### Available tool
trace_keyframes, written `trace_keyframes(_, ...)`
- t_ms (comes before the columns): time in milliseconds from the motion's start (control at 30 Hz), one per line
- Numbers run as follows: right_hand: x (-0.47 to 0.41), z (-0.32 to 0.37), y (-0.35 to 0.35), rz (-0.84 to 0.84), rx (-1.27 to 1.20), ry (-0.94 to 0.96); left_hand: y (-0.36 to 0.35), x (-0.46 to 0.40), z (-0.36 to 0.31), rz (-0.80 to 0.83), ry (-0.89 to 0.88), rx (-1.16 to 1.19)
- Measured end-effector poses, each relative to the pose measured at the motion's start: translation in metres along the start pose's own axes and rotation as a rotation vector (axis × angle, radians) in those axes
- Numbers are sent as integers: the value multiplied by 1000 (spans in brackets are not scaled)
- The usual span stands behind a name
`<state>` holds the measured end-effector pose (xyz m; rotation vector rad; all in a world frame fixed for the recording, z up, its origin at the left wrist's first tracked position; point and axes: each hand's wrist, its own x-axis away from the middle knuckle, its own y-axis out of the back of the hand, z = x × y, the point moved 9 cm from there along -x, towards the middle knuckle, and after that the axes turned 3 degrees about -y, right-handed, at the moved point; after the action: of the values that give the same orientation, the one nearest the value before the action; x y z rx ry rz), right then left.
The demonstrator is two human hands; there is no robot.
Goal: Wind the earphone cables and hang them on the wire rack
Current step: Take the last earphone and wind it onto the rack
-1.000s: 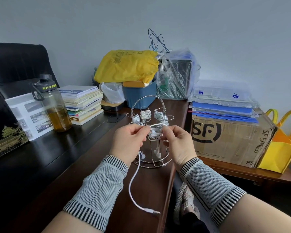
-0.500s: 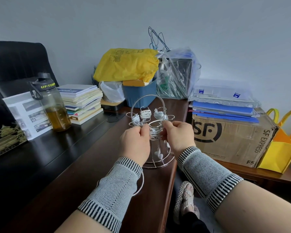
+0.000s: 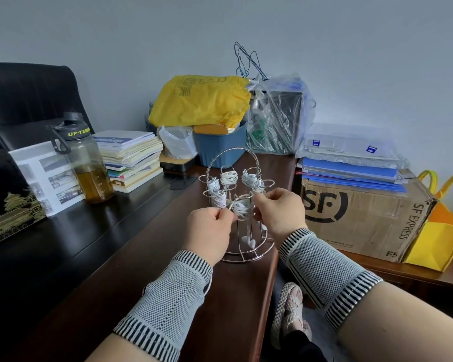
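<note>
A wound white earphone bundle [image 3: 242,209] sits on the nearest loop of the wire rack [image 3: 232,163], directly between the two hands. The left hand [image 3: 208,228] pinches the cable end at the bundle's left side with curled fingers; the right hand [image 3: 279,211] pinches the cable at the bundle's upper right, thumb and forefinger closed on it. Beyond the hands, four more wound bundles [image 3: 229,176] hang on the rack's other loops, and earbuds [image 3: 249,241] dangle inside the frame just beside the right wrist. The rack stands on the dark wooden desk [image 3: 147,257].

Further beyond the hands, a blue bin [image 3: 220,150] holds a yellow bag [image 3: 199,100] piled over its top. Left of the left hand stands a bottle [image 3: 87,159] partly filled with amber liquid, next to a stack of books [image 3: 131,158]. Right of the right hand is a cardboard box [image 3: 361,218] with blue folders [image 3: 351,173] on top, and a yellow tote [image 3: 439,239] just beside it.
</note>
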<state>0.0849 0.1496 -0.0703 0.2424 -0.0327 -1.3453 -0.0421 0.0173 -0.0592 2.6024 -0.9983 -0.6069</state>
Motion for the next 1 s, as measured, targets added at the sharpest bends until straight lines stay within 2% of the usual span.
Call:
trace_keyframes(200, 12, 2, 8, -8, -4, 151, -5, 10, 4, 114, -32, 35)
trace_keyframes(333, 33, 20, 7, 35, 42, 427, -10, 9, -1, 123, -168, -39)
trace_keyframes(433, 51, 34, -4, 116, 189, 662, -14, 12, -8, 152, -266, -136)
trace_keyframes(567, 63, 34, -19, 227, 260, 780, -17, 16, -9, 206, -307, -220)
trace_keyframes(700, 58, 34, -17, 172, 276, 790, -11, 16, -15, 194, -334, -226)
trace_keyframes(833, 56, 33, -8, 121, 198, 699, 5, 9, -8, 216, -189, -111)
trace_keyframes(900, 51, 30, -5, 125, 136, 597, 13, 8, -8, 240, -116, 50)
trace_keyframes(1000, 43, 16, -9, 223, -92, 326, 19, 10, -14, 242, -107, 182)
